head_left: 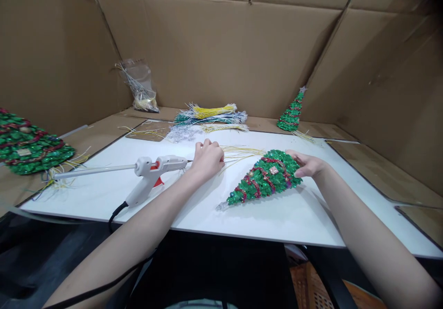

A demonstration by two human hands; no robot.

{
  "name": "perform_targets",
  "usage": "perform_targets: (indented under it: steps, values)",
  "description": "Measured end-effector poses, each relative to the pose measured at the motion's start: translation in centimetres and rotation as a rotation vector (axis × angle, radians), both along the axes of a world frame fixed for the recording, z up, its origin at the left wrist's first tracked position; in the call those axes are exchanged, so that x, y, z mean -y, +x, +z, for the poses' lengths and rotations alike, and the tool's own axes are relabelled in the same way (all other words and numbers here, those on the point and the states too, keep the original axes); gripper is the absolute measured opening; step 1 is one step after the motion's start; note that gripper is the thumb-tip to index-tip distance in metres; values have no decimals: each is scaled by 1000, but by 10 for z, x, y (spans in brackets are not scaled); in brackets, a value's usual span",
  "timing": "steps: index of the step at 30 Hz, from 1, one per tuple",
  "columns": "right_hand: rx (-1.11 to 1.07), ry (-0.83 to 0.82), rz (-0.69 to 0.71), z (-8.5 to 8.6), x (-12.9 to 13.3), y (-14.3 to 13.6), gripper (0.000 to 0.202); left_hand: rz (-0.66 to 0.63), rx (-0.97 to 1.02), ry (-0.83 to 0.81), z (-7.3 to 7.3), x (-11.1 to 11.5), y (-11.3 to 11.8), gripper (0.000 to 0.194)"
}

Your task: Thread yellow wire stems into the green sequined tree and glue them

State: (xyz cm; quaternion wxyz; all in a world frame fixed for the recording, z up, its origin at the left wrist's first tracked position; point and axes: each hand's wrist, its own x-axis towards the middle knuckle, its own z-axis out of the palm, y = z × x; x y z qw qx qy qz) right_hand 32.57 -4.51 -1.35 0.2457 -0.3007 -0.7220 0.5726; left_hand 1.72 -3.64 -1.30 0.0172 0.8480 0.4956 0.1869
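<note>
My right hand (pixel 304 163) holds the wide base of a small green tree (pixel 266 176) with red garland and a pale square tag. The tree lies tilted over the white board (pixel 204 216), its silvery tip pointing down and left. My left hand (pixel 208 156) rests on the board with its fingers curled down, at the left ends of some thin yellow wires (pixel 242 151); what its fingertips hold is too small to make out. Just left of that hand is a white glue gun (pixel 148 180) with a red trigger, its nozzle toward the hand and a long glue stick in its back.
Another tree (pixel 31 145) is at the far left, and a smaller one (pixel 291 112) stands at the back right. Wire bundles (pixel 211 115) and a clear plastic bag (pixel 140 85) are at the back. Cardboard walls (pixel 207 46) surround the board.
</note>
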Motion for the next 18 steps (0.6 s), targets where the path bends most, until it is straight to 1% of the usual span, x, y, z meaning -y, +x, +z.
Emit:
perform_targets:
  steps: [4,7,11,13,16,18]
  values:
    - [-11,-25,10,0,1,-1,40,-22,13,10,0,-1,2,11]
    - [-35,-36,21,-3,-1,1,40,-70,115,-32,2,1,4,6]
    - [-54,-66,23,-7,-4,5,40,-261,407,-108,8,7,7,9]
    - [-66,-95,25,-8,-5,6,37,-354,523,-86,13,10,7,9]
    - [-99,-129,24,-10,-6,5,33,-445,662,-23,22,14,4,11]
    - [-133,-136,46,-11,-7,3,31,-504,767,-20,27,16,1,13]
